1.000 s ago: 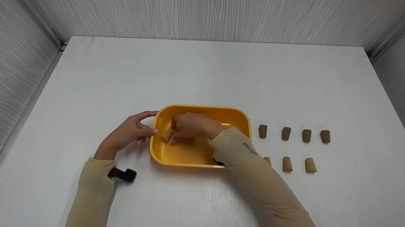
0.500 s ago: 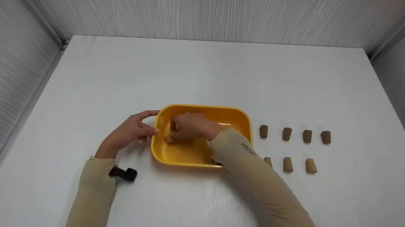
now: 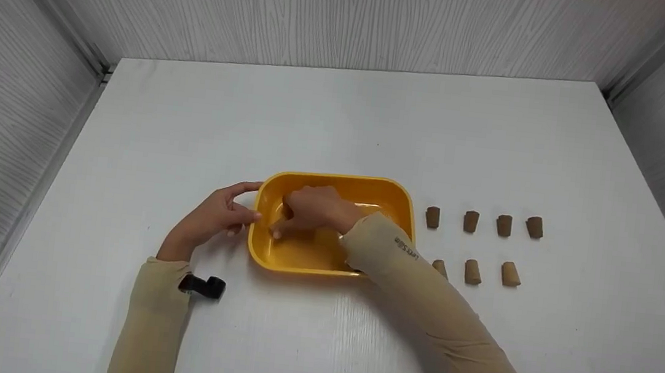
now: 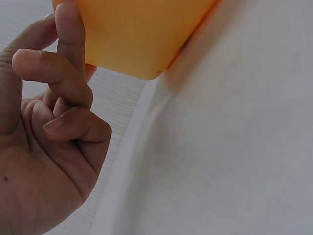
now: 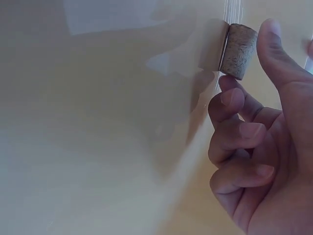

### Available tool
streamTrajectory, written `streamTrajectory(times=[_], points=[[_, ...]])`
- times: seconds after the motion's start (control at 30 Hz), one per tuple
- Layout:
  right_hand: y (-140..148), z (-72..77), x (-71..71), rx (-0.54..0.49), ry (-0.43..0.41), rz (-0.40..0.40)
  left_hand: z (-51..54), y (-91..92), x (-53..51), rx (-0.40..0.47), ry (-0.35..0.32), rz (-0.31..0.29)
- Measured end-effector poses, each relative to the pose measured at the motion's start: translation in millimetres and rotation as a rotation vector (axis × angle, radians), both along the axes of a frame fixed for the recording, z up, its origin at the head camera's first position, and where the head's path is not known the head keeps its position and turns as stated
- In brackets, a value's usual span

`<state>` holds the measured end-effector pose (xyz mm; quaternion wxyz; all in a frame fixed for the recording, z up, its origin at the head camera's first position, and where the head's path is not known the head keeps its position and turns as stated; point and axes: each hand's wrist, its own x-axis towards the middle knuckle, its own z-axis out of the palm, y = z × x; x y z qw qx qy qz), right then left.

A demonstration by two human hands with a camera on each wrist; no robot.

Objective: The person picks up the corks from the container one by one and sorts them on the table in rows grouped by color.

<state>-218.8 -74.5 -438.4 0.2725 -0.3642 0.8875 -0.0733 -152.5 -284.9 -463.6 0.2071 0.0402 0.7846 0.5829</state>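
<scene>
A yellow plastic tray (image 3: 300,257) stands at the middle of the white table. My left hand (image 3: 212,216) holds its left end, with the thumb at the rim and the index finger along the back corner. In the left wrist view the other fingers are curled beside the tray wall. Inside the tray, my right hand (image 3: 312,210) reaches to the left end. The right wrist view shows a tapered cork stopper (image 5: 238,51) lying against the tray's surface, with my thumb on one side and index fingertip at its narrow end. The head view hides this cork behind the hand.
Right of the tray, several cork stoppers lie in two rows: darker ones such as this cork (image 3: 504,225) at the back, lighter ones such as this cork (image 3: 510,274) in front. My right forearm partly covers the nearest light cork. Grey wood-grain panels (image 3: 350,21) enclose the table.
The light cork at the tray's left end, visible a second ago, is now covered by my right fingers, which closed in around it. My left hand keeps its place on the tray.
</scene>
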Motion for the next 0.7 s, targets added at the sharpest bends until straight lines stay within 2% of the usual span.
streamTrajectory(times=[0.4,0.57,0.7], points=[[-9.0,-0.9,1.2,0.008,0.005,0.023,-0.7,-0.2,-1.4,-0.018,-0.005,-0.002],[-5.9,6.2,0.6,-0.028,0.001,0.042,-1.9,-1.1,-1.3,-0.023,0.003,-0.001],[0.4,15.3,0.5,-0.097,0.001,0.051,-3.6,-2.2,-1.2,-0.017,0.011,-0.003]])
